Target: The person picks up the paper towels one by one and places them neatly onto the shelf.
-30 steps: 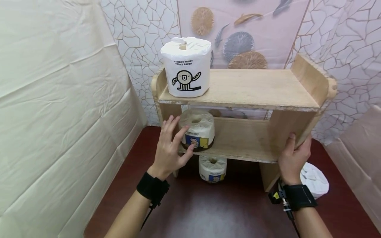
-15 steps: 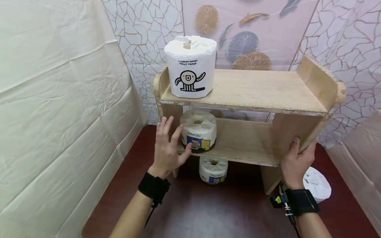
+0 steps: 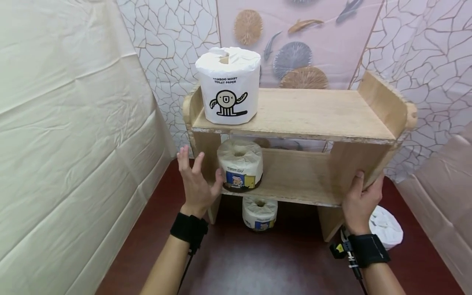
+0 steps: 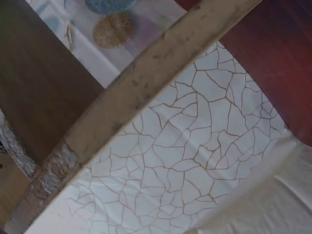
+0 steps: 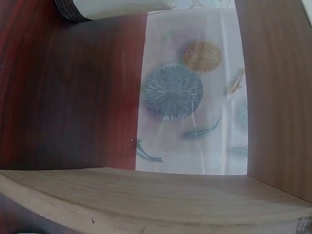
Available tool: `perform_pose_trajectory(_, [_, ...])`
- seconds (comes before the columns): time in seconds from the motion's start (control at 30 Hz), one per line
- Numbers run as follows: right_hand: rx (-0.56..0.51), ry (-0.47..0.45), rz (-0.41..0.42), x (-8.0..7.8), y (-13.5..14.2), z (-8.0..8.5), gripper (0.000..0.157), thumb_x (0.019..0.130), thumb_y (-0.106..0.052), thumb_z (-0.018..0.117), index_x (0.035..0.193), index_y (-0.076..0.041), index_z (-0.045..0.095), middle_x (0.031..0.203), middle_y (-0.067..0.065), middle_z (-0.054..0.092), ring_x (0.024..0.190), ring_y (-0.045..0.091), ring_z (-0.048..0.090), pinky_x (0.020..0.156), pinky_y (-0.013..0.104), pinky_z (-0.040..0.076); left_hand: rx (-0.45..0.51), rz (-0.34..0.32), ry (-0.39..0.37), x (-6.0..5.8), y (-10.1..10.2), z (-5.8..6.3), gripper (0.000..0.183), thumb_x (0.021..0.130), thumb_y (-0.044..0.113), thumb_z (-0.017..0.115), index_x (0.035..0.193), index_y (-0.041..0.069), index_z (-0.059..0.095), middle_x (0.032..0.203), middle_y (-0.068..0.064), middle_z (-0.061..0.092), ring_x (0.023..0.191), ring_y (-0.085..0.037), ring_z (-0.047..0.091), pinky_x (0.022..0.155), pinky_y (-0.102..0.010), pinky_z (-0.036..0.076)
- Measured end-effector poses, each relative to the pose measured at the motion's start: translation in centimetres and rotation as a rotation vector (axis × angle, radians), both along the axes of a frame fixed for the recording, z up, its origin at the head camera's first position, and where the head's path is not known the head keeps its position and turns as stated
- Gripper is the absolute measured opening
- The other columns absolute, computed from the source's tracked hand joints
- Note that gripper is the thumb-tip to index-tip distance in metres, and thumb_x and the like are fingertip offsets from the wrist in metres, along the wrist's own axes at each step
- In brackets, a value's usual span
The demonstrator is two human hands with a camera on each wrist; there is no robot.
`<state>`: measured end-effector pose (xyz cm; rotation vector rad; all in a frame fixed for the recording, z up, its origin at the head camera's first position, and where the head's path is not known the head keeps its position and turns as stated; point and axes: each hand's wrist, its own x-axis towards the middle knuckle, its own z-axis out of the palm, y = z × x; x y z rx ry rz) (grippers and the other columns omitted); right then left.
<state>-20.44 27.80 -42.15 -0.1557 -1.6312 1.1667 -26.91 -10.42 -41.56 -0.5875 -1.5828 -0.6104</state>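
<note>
A small two-tier wooden shelf (image 3: 295, 176) stands on the dark red table. My left hand (image 3: 197, 190) is raised by its left side panel, fingers spread and holding nothing. The thumb overlaps the edge of a paper-wrapped toilet roll (image 3: 241, 164) on the middle board in the head view. At the other end, my right hand (image 3: 361, 205) grips the front edge of the right side panel (image 3: 363, 164), thumb on the inner face. The left wrist view has a side panel's worn edge (image 4: 141, 83) crossing it; no fingers show in either wrist view.
A white toilet roll (image 3: 228, 88) with a cartoon print sits at the top board's left end. Another roll (image 3: 259, 213) is on the table under the shelf. A white roll (image 3: 385, 227) lies right of it, partly behind my right wrist. Pale cloth (image 3: 73, 143) walls the left.
My left hand has moved left, away from the middle toilet roll, and its fingers have spread. The right hand keeps its hold on the side panel. The head view has shifted slightly.
</note>
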Motion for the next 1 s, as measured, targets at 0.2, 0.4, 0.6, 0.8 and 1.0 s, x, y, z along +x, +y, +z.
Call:
perform_pose_trajectory(0.2, [-0.009, 0.014, -0.015, -0.1, 0.2, 0.1, 0.04, 0.108, -0.019, 0.055, 0.148, -0.017, 0.058, 0.125, 0.005, 0.066, 0.114, 0.008, 0.06, 0.095, 0.022, 0.043, 0.094, -0.037, -0.029, -0.7, 0.3, 0.3, 0.068, 0.091, 0.017, 0.069, 0.15, 0.006, 0.036, 0.169, -0.019, 0.021, 0.153, -0.044, 0.026, 0.123, -0.064, 0.021])
perform_pose_trajectory(0.4, [-0.017, 0.013, -0.017, -0.2, 0.2, -0.1, 0.038, 0.108, -0.018, 0.055, 0.146, -0.013, 0.06, 0.119, -0.01, 0.061, 0.113, 0.007, 0.059, 0.095, 0.021, 0.042, 0.237, -0.099, -0.112, -1.1, 0.4, -0.2, 0.071, 0.091, 0.011, 0.065, 0.152, 0.003, 0.03, 0.164, -0.027, 0.026, 0.152, -0.046, 0.027, 0.123, -0.058, 0.025])
perform_pose_trajectory(0.6, [0.011, -0.006, -0.016, 0.0, 0.0, -0.1, 0.041, 0.109, -0.021, 0.055, 0.149, -0.016, 0.057, 0.127, 0.013, 0.066, 0.118, 0.012, 0.059, 0.096, 0.021, 0.041, 0.367, -0.172, -0.256, -1.2, 0.6, -0.3, 0.07, 0.096, 0.013, 0.062, 0.157, 0.0, 0.03, 0.163, -0.023, 0.034, 0.153, -0.036, 0.033, 0.124, -0.053, 0.026])
perform_pose_trajectory(0.8, [0.017, -0.002, -0.014, -0.1, 0.2, -0.1, 0.043, 0.111, -0.022, 0.054, 0.154, -0.018, 0.052, 0.132, 0.018, 0.064, 0.122, 0.015, 0.06, 0.098, 0.022, 0.042, 0.525, -0.315, -0.431, -1.4, 1.1, 0.3, 0.069, 0.1, 0.018, 0.065, 0.16, 0.004, 0.032, 0.157, -0.015, 0.048, 0.144, -0.026, 0.048, 0.117, -0.049, 0.04])
perform_pose_trajectory(1.0, [0.016, -0.025, -0.015, 0.0, 0.2, -0.3, 0.044, 0.11, -0.023, 0.054, 0.154, -0.017, 0.052, 0.132, 0.019, 0.064, 0.12, 0.012, 0.059, 0.097, 0.021, 0.042, 0.544, -0.29, -0.498, -0.8, 1.6, 0.8, 0.058, 0.105, 0.012, 0.062, 0.158, 0.005, 0.04, 0.137, -0.027, 0.062, 0.116, -0.043, 0.065, 0.09, -0.061, 0.052])
